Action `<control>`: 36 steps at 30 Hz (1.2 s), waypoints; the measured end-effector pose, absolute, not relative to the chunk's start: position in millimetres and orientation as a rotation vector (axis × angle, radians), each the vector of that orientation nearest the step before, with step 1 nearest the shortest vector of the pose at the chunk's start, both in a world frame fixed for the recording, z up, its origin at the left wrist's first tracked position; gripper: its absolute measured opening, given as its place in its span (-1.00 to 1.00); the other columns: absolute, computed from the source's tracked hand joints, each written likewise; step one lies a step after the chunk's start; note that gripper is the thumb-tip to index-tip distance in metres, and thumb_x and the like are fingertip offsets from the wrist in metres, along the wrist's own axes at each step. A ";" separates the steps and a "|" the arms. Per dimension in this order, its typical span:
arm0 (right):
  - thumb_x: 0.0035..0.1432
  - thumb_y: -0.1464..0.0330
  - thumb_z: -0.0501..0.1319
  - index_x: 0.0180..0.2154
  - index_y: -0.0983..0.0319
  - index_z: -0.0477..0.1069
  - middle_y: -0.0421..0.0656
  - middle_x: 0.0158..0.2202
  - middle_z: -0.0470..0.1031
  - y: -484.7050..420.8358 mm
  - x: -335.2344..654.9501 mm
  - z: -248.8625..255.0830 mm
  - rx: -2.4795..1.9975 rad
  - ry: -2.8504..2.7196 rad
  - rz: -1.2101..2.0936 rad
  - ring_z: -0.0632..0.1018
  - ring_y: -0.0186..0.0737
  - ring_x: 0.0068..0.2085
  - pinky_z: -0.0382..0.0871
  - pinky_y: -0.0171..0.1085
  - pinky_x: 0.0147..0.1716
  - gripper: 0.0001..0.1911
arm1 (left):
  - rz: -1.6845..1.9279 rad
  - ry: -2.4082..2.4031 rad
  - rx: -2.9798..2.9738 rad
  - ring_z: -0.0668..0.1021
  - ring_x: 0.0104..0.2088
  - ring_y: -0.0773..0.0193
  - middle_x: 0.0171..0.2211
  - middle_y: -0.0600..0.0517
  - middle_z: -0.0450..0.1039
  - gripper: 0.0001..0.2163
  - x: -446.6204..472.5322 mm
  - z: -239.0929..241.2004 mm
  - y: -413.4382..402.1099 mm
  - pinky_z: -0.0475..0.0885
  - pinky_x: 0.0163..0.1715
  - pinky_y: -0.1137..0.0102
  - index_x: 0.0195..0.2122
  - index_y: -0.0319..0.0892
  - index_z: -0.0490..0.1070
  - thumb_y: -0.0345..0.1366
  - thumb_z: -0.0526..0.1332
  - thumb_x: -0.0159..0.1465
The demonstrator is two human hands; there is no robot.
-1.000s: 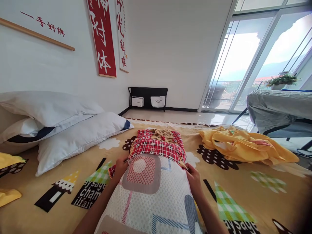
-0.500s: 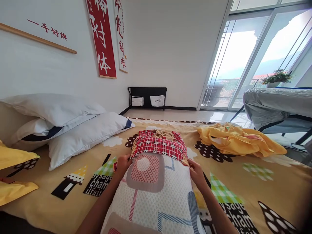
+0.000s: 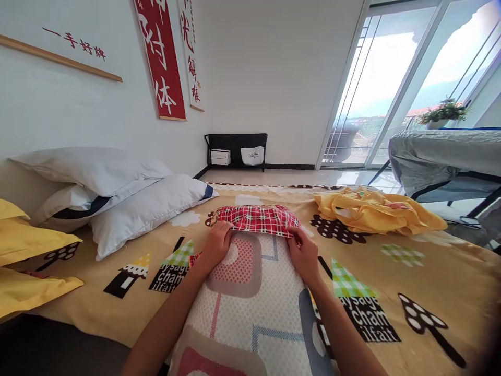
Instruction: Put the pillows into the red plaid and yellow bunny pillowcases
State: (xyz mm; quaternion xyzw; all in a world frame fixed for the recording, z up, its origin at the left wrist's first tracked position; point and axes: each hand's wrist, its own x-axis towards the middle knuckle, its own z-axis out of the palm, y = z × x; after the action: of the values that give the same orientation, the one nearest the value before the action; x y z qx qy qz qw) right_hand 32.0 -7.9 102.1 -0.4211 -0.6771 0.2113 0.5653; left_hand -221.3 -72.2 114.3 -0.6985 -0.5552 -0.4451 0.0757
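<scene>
A long pillow (image 3: 270,297) with a white, pink and blue-grey pattern lies lengthwise in front of me on the bed. Over its far end sits a red plaid pillowcase (image 3: 258,218), its hem running across the pillow's top. My left hand (image 3: 218,243) is closed on the left part of that hem, fingertips partly hidden by the hand. At the right part, my right hand (image 3: 303,253) pinches the hem between thumb and fingers. A scrap of red plaid cloth also shows beside my left forearm.
White pillows (image 3: 148,209) are piled at the left by the wall. Yellow cloth (image 3: 35,245) lies at the near left, and a crumpled yellow cloth (image 3: 376,211) at the right. A beige printed sheet (image 3: 297,194) covers the bed. Beyond stand a black rack (image 3: 237,141) and a grey-covered table (image 3: 446,149).
Both hands have moved from the pillow's sides up onto its top, closer together along the hem. The plaid pillowcase's far part now looks more folded down. The view has shifted slightly.
</scene>
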 end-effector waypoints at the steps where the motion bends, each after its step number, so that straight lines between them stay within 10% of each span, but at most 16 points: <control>1: 0.05 0.25 0.05 -0.26 0.21 0.41 -0.11 -0.34 0.54 -13.9 34.0 96.7 -0.983 -1.642 0.509 0.50 -0.16 -0.33 0.32 -0.22 -0.29 -0.73 | -1.321 -1.683 -2.117 0.48 -0.19 0.15 -0.26 -0.08 0.47 -0.80 -217.8 106.6 -79.2 0.38 -0.12 0.25 -0.23 -0.17 0.39 -0.34 -0.02 0.34; 18: 0.06 0.37 0.12 -0.58 0.20 0.25 -0.20 -0.54 0.44 -50.6 69.8 45.2 -1.013 -2.290 0.391 0.46 -0.26 -0.46 0.24 -0.34 -0.44 -0.80 | -0.686 -1.651 -2.367 0.44 -0.48 0.29 -0.53 0.07 0.43 -0.88 -203.6 82.3 -140.5 0.20 -0.44 0.40 -0.51 -0.17 0.31 -0.51 0.12 0.11; 23: 0.09 0.50 0.07 -0.56 0.20 0.28 -0.14 -0.46 0.42 -64.7 63.2 65.4 -0.718 -2.179 -0.008 0.43 -0.23 -0.39 0.29 -0.31 -0.44 -0.79 | -1.032 -1.301 -2.068 0.37 -0.50 0.31 -0.59 0.06 0.32 -0.76 -191.5 86.0 -144.0 0.25 -0.44 0.39 -0.61 -0.17 0.19 -0.50 0.12 0.17; 29: 0.20 0.52 0.11 -0.15 0.18 0.38 -0.10 -0.21 0.52 -78.6 42.2 82.4 -0.682 -1.805 -0.112 0.52 -0.21 -0.17 0.41 -0.26 -0.20 -0.79 | -1.393 -1.332 -2.014 0.47 0.01 0.19 -0.06 -0.09 0.47 -0.80 -194.2 101.9 -145.1 0.40 -0.03 0.28 -0.41 -0.15 0.29 -0.61 0.03 0.16; 36: 0.25 0.46 0.04 -0.21 0.19 0.36 -0.17 -0.39 0.50 -76.1 26.3 66.7 -0.647 -1.876 0.028 0.53 -0.28 -0.37 0.40 -0.34 -0.39 -0.84 | -1.468 -1.346 -1.893 0.53 -0.34 0.30 -0.39 0.03 0.48 -0.78 -198.2 80.9 -140.1 0.40 -0.35 0.44 -0.34 -0.14 0.31 -0.59 0.01 0.17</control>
State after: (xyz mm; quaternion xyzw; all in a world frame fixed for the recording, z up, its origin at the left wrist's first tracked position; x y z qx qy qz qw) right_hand 26.3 -76.1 66.7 -0.2731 -0.7914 0.0120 0.5468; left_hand -198.2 -140.1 80.9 -0.6756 -0.4803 -0.5240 0.1957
